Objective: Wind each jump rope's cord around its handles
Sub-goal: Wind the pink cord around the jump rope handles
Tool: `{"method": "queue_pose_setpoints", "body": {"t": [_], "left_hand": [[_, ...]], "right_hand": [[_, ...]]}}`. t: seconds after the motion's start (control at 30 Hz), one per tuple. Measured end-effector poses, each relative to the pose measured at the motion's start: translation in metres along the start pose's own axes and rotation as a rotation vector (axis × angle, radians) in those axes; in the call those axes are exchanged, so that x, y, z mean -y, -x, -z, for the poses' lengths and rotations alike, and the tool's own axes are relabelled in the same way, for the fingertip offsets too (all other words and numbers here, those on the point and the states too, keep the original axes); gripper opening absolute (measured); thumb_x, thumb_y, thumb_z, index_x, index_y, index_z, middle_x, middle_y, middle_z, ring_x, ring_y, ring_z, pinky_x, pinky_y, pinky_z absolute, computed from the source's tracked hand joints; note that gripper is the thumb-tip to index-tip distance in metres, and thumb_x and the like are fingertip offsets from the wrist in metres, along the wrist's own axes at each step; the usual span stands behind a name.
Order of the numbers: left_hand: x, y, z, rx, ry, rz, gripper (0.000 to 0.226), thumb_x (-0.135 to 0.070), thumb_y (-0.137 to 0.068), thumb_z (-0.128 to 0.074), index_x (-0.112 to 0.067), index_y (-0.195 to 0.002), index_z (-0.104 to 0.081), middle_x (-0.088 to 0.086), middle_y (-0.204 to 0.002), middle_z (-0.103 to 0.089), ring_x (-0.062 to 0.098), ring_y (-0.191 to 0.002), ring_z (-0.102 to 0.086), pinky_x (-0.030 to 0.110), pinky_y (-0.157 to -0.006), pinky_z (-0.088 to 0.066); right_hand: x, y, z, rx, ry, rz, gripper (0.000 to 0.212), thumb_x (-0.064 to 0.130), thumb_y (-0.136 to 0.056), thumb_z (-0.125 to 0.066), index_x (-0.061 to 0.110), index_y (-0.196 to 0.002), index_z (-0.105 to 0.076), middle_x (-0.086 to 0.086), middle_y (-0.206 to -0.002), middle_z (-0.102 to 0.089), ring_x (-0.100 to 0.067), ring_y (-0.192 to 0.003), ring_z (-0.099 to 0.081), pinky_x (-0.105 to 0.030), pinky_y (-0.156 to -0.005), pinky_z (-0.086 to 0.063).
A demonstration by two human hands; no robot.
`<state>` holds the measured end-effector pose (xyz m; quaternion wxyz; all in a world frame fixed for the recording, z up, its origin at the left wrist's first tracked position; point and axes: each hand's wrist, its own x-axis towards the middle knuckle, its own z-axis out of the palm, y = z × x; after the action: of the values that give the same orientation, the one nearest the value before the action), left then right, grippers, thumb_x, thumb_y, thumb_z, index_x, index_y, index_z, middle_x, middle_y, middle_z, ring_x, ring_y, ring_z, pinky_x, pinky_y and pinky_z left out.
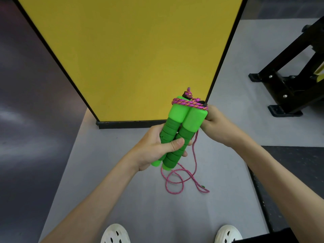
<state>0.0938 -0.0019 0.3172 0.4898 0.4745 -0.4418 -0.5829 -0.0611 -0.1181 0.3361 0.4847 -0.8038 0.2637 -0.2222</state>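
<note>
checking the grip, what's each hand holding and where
Left hand grips both green handles together around their foam midsections. Right hand is at their tops by the wound cord; its hold is hidden.

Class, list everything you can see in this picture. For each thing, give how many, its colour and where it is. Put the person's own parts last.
handles: two, green, side by side at centre, gripped together
cord: one, pink and orange, a few turns round the handles' far ends, the rest hanging in loops to the floor
panel: one, yellow with black edging, ahead, filling the upper middle
frame: one, black metal, upper right
floor: grey, underfoot
shoes: two, white, bottom edge
left hand: one, grips both handles' foam parts
right hand: one, holds the cord beside the wound end
</note>
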Motion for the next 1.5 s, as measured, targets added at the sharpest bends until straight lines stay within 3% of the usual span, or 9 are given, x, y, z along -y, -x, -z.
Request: {"method": "queue_pose_setpoints", "body": {"t": [0.03,0.1,0.2,0.37,0.57,0.97,1.07,1.2,1.5], "left_hand": [[-0.001,-0.001,0.0,-0.025,0.004,0.002,0.022,-0.017,-0.08,-0.067,-0.012,-0.101,-0.063,0.004,-0.089,-0.074,0.023,-0.072,-0.071,0.033,-0.067,-0.057],[-0.002,-0.002,0.002,-0.066,-0.001,0.003,0.027,-0.018,-0.076,-0.065,-0.01,-0.102,-0.062,0.004,-0.089,-0.075,0.022,-0.072,-0.071,0.032,-0.067,-0.056],[-0.005,-0.002,0.008,-0.127,-0.008,-0.008,0.028,-0.018,-0.076,-0.064,-0.009,-0.103,-0.062,0.002,-0.087,-0.075,0.02,-0.07,-0.071,0.029,-0.065,-0.056],[-0.007,-0.006,0.019,-0.254,-0.073,-0.009,0.02,-0.016,-0.08,-0.065,-0.01,-0.099,-0.063,0.001,-0.088,-0.074,0.019,-0.071,-0.071,0.03,-0.066,-0.057],[0.006,-0.013,0.028,-0.477,-0.344,0.024,0.006,-0.011,-0.088,-0.068,-0.014,-0.092,-0.065,0.015,-0.092,-0.073,0.026,-0.076,-0.073,0.049,-0.079,-0.058],[0.018,-0.021,0.023,-0.623,-0.652,0.039,0.01,-0.023,-0.084,-0.069,-0.015,-0.087,-0.063,0.004,-0.078,-0.071,0.027,-0.081,-0.067,0.044,-0.079,-0.054],[0.02,-0.023,0.019,-0.635,-0.771,0.077,0.016,-0.028,-0.084,-0.068,-0.017,-0.088,-0.058,0.005,-0.084,-0.069,0.029,-0.091,-0.062,0.04,-0.081,-0.05],[0.017,-0.023,0.017,-0.631,-0.95,0.129,0.022,-0.03,-0.089,-0.064,-0.014,-0.101,-0.056,0.003,-0.089,-0.059,0.026,-0.089,-0.049,0.031,-0.071,-0.035],[0.017,-0.018,0.016,-0.534,-1.323,0.148,0.032,-0.033,-0.095,-0.056,-0.01,-0.115,-0.046,0.015,-0.104,-0.059,0.037,-0.1,-0.056,0.034,-0.071,-0.032]], "right_hand": [[0.0,0.0,0.0,0.002,0.025,-0.009,0.023,0.001,-0.095,-0.043,-0.008,-0.082,-0.059,-0.021,-0.074,-0.062,-0.036,-0.067,-0.052,-0.044,-0.064,-0.047],[0.001,0.0,0.0,0.01,0.047,-0.025,0.031,-0.001,-0.098,-0.038,0.001,-0.07,-0.052,-0.006,-0.059,-0.05,-0.019,-0.055,-0.045,-0.035,-0.056,-0.044],[-0.002,-0.001,0.003,0.019,0.069,-0.059,0.031,0.007,-0.101,-0.039,0.007,-0.074,-0.055,0.002,-0.056,-0.043,-0.003,-0.051,-0.043,-0.026,-0.054,-0.043],[-0.009,-0.001,0.007,-0.027,0.138,-0.138,0.028,0.011,-0.101,-0.039,0.009,-0.082,-0.06,0.004,-0.056,-0.047,-0.004,-0.046,-0.038,-0.02,-0.049,-0.036],[-0.003,-0.003,0.009,-0.119,0.253,-0.145,0.035,0.02,-0.101,-0.043,0.009,-0.075,-0.063,0.004,-0.053,-0.04,-0.007,-0.044,-0.03,-0.02,-0.046,-0.027],[0.008,-0.001,-0.001,-0.119,0.425,-0.093,0.037,0.024,-0.099,-0.047,0.015,-0.066,-0.061,0.004,-0.048,-0.04,-0.011,-0.046,-0.038,-0.02,-0.045,-0.026],[0.011,0.0,-0.006,-0.107,0.483,-0.082,0.038,0.024,-0.099,-0.047,0.008,-0.069,-0.064,-0.003,-0.051,-0.05,-0.014,-0.045,-0.038,-0.023,-0.047,-0.028],[0.018,-0.002,-0.009,-0.096,0.491,-0.082,0.04,0.026,-0.099,-0.046,0.009,-0.068,-0.065,-0.013,-0.055,-0.057,-0.023,-0.049,-0.048,-0.034,-0.054,-0.037],[0.037,-0.007,-0.014,-0.056,0.411,-0.102,0.045,0.027,-0.098,-0.046,0.009,-0.061,-0.061,-0.025,-0.058,-0.054,-0.021,-0.046,-0.037,-0.038,-0.049,-0.033]]}}
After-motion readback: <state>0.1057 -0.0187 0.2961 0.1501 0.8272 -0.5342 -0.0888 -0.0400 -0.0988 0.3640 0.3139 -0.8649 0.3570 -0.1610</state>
